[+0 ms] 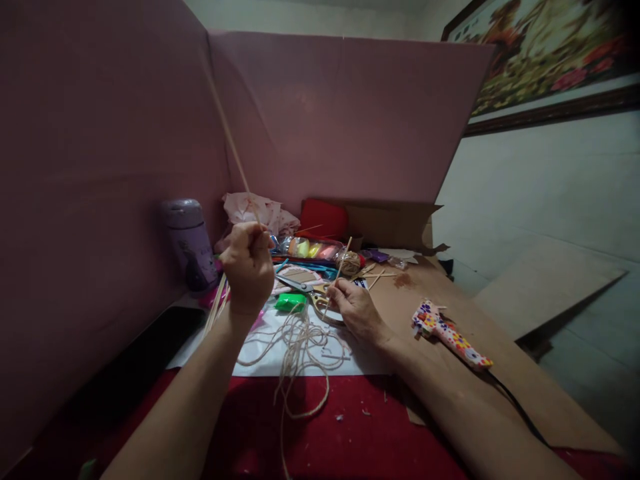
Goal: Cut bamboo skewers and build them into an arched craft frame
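My left hand [249, 267] is raised in a fist around a long thin wooden stick [231, 140], which points up and slightly left. Lower and to the right, my right hand [357, 307] pinches a shorter thin stick [344, 259] between thumb and fingers, tilted upright. Just behind my right hand lie scissors [296, 283] with pale handles. A green packet [291, 303] sits between my two hands on the white paper [363, 359]. In front of it is a loose tangle of twine [300, 340], one end trailing over the red cloth [250, 427].
On the right, a flower-patterned glue gun [453, 337] with a black cord lies on cardboard [500, 393]. A purple flask [190, 243] stands at the left beside a dark flat object [145, 357]. Clay packets [313, 249] and a twine ball [351, 264] sit behind. Pink panels [345, 120] enclose the back.
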{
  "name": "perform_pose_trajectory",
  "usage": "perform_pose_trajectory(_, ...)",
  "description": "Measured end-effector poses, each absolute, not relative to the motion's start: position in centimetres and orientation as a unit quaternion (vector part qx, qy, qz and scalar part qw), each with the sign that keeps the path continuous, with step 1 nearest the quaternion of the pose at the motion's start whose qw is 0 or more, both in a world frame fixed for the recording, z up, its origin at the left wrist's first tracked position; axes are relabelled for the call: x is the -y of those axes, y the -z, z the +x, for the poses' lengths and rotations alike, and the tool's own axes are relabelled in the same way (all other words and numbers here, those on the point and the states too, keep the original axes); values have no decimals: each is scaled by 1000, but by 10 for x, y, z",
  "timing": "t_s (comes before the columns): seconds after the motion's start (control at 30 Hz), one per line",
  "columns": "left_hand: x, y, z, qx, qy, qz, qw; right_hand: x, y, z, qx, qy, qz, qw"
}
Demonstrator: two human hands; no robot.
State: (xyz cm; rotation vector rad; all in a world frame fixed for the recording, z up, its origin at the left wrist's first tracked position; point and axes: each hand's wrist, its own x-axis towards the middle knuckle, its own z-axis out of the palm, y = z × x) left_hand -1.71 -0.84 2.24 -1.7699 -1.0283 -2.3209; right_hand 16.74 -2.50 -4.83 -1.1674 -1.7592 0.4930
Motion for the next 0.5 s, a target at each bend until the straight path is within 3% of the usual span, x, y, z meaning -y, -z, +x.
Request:
perform_pose_trajectory(0.1,14,-18,1,230,753,-576,-221,25,49,167,731,-178,-483,448)
perform_pose_trajectory(0.2,15,-8,15,209,706,-579,-350,25,49,167,742,-154,-484,437)
perform_pose_trajectory(0.33,10,9,22,222,655,-595,-409,25,51,167,769,-118,-467,419)
perform_pose_trajectory(0.5,8,22,27,248,623,-624,-402,25,53,165,802,-103,-432,399)
